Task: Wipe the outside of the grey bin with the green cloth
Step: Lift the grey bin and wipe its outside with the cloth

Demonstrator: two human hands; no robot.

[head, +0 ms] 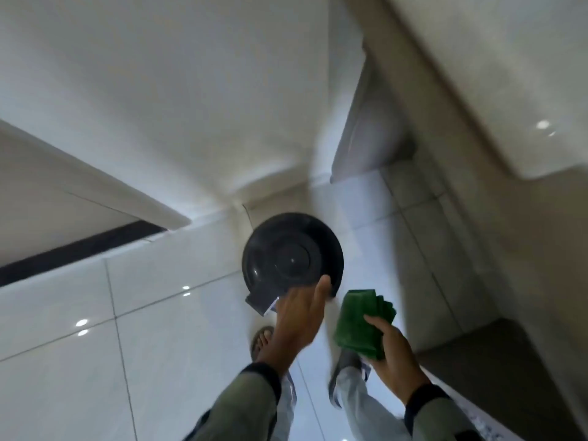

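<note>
Near the bottom centre of the head view, the left hand (300, 316) is stretched forward with its fingers extended and loosely spread, and nothing is gripped in it. Its fingertips overlap the near rim of the grey bin (292, 256); whether actual contact is made cannot be told, as the hand is blurred. To its right, the right hand (393, 348) is closed around the green cloth (362, 323), which is folded into a thick pad. The thumb is laid across the cloth's near face, and the folded layers are seen sticking out beyond the fingers at the upper right. The cloth is held just beside the bin, to the bin's lower right, apart from it.

The grey bin is seen from above as a dark round lid with concentric rings, and a flat tab is seen projecting from its lower left edge, beside the left hand. It stands on the glossy white tiled floor (95, 329) close to a corner where pale walls meet. Both forearms are covered by grey-green sleeves with dark cuffs. Below the hands, two feet in sandals and light trouser legs are visible on the tiles. What the bin contains cannot be seen, since the lid is shut.
</note>
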